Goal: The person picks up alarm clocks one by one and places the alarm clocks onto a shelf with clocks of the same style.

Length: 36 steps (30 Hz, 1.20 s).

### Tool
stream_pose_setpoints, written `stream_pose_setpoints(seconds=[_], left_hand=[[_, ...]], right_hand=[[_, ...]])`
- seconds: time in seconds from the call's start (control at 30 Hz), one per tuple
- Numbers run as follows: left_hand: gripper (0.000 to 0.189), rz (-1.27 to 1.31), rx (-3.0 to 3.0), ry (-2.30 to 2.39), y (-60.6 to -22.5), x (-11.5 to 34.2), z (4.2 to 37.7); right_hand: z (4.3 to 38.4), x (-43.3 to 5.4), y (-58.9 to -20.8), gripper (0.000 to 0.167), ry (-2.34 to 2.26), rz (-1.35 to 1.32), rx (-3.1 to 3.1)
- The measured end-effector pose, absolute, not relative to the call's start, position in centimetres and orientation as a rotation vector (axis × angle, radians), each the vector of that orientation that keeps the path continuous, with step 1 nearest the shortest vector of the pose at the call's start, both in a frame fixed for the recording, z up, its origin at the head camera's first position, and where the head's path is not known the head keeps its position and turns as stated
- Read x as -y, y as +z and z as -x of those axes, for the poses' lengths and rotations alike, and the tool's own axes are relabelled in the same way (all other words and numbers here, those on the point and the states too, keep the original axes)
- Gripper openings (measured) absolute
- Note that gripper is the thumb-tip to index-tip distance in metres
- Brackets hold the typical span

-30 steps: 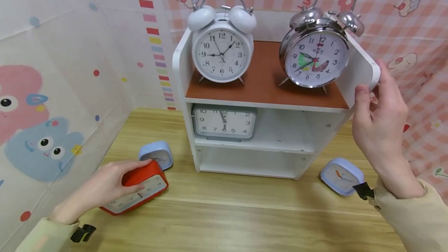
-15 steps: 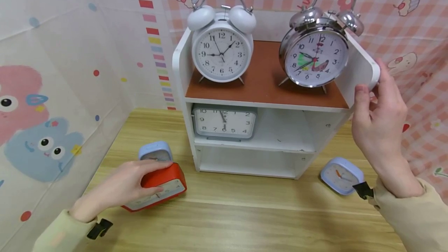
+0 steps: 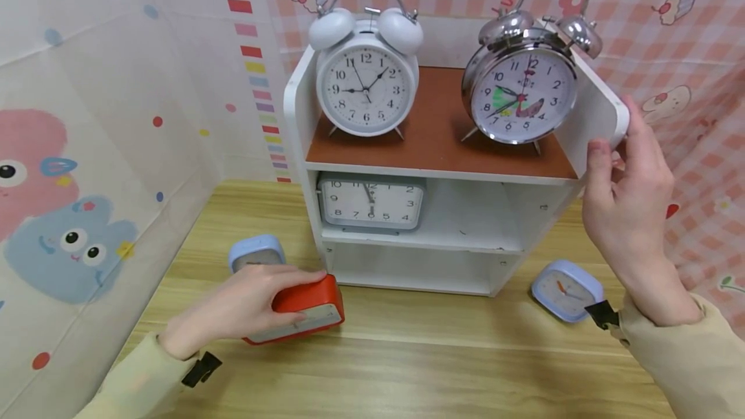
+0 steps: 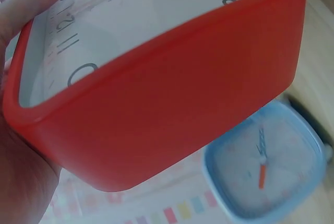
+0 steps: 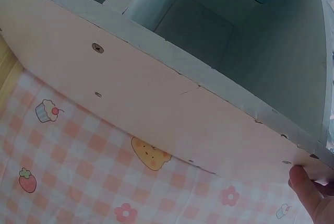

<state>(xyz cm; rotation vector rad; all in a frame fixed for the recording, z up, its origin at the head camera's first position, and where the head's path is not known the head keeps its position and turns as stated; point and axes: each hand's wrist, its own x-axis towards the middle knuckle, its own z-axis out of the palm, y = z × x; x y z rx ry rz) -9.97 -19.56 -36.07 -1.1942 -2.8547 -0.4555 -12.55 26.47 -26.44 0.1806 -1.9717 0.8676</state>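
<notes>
My left hand (image 3: pixel 247 302) grips a red rectangular clock (image 3: pixel 311 296) from above, fingers over its back edge and thumb on its white face. In the left wrist view the red clock (image 4: pixel 177 88) fills the middle, its face partly hidden. My right hand (image 3: pixel 631 212) holds the front edge of the right side panel of a small white shelf (image 3: pixel 599 102); in the right wrist view its thumb (image 5: pixel 305 190) shows against that panel. A blue clock (image 3: pixel 256 251) stands behind my left hand, partly covered.
On the brown top shelf stand a white twin-bell alarm clock (image 3: pixel 367 89) and a silver one (image 3: pixel 520 99). A grey-green rectangular clock (image 3: pixel 372 202) occupies the middle shelf's left side. Another blue clock (image 3: pixel 567 291) leans back on the wooden table (image 3: pixel 419 367), right of the shelf.
My left hand has carried the red clock rightward, across the front of the blue clock to near the shelf's lower left corner. My right hand keeps its hold on the shelf panel.
</notes>
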Motion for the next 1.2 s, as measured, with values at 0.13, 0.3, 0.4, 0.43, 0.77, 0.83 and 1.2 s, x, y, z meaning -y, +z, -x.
stream_pose_setpoints(seconds=[0.13,0.3,0.4,0.43,0.77,0.83,1.2], left_hand=[[0.058,1.244,2.851,-0.489,-36.0,18.3,10.1],[0.056,1.276,2.828,-0.466,-35.9,16.7,10.3],[0.056,1.301,2.83,-0.47,-35.8,15.8,10.4],[0.056,1.31,2.83,-0.471,-35.7,15.5,10.4],[0.053,1.446,2.724,-0.457,-34.8,12.6,10.5],[0.054,1.477,2.687,-0.453,-34.5,11.9,10.5],[0.056,1.604,2.567,-0.394,-32.8,8.3,10.8]], right_hand=[[12.5,-26.4,-26.4,0.047,0.864,-0.177,1.978],[12.5,-26.4,-26.4,0.048,0.881,-0.169,1.972],[12.6,-26.4,-26.5,0.048,0.887,-0.169,1.967],[12.6,-26.4,-26.5,0.048,0.887,-0.17,1.965],[12.6,-26.4,-26.6,0.048,0.882,-0.182,1.952],[12.6,-26.4,-26.6,0.049,0.879,-0.181,1.954],[12.7,-26.3,-26.6,0.048,0.865,-0.18,1.944]])
